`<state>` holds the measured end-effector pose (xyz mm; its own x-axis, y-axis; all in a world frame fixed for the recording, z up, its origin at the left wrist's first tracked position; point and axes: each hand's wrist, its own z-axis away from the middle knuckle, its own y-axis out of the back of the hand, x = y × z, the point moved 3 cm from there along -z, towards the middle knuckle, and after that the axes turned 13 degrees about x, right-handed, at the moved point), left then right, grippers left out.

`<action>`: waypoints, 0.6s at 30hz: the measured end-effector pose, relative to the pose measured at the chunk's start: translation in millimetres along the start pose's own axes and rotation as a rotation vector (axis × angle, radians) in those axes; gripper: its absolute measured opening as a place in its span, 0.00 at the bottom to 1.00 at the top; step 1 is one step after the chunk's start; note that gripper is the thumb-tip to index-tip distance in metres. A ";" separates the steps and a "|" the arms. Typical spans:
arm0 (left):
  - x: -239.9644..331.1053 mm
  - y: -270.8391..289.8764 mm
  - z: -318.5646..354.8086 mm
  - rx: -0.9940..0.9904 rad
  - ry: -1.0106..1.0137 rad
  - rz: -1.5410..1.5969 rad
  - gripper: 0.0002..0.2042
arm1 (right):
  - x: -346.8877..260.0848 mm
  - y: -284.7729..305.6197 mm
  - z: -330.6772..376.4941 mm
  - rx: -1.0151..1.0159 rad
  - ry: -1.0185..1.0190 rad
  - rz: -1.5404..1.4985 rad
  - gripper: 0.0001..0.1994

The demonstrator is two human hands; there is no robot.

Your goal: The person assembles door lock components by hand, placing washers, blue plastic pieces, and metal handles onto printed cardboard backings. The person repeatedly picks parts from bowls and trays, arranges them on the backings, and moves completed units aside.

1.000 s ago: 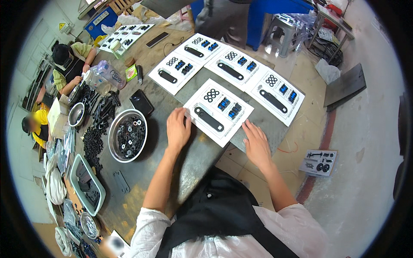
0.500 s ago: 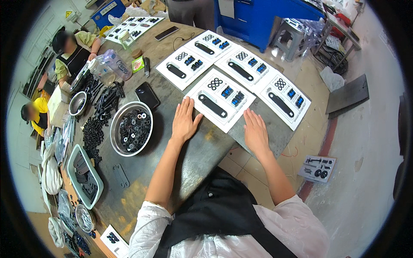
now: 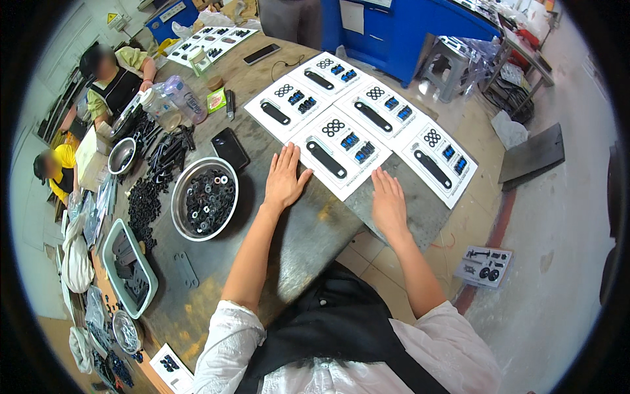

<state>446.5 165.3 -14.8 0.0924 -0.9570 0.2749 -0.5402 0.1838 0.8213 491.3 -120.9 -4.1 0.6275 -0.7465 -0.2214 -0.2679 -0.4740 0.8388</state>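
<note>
My left hand (image 3: 285,178) lies flat with its fingers spread. Its fingertips are at the left edge of the nearest white card (image 3: 344,186). At that card's right corner rests my right hand (image 3: 388,200), fingers stretched out and holding nothing. The card bears a long black flat part (image 3: 326,159) with rounded ends, a cluster of black rings (image 3: 333,127), and small blue-and-black pieces (image 3: 349,140). Several similar cards adjoin it, among them one at the right (image 3: 453,192) and one at the far left (image 3: 257,108).
On the metal table (image 3: 295,236) stand a steel bowl (image 3: 176,220) of black washers, a black phone (image 3: 230,148), and a pale green tray (image 3: 152,289) of dark parts. Two people sit at the far left. A grey stool (image 3: 446,65) stands beyond the table.
The view has shifted slightly, so the table and cards appear a little lower and to the right. Both hands stay flat at the nearest card's edges.
</note>
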 end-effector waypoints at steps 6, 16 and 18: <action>-1.0 -1.5 -0.1 -0.049 0.028 -0.027 0.37 | -1.0 0.4 1.5 0.031 0.002 -0.033 0.27; 0.6 9.2 5.9 0.090 0.023 -0.048 0.31 | -4.4 3.9 0.0 0.047 -0.049 -0.074 0.29; 2.1 9.8 4.4 0.109 0.007 -0.032 0.31 | -5.0 3.7 -0.4 0.049 -0.038 -0.052 0.29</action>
<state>437.7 164.1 -8.4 0.1168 -0.9603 0.2535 -0.6245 0.1275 0.7705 487.4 -118.7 0.3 0.6139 -0.7367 -0.2837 -0.2715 -0.5345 0.8004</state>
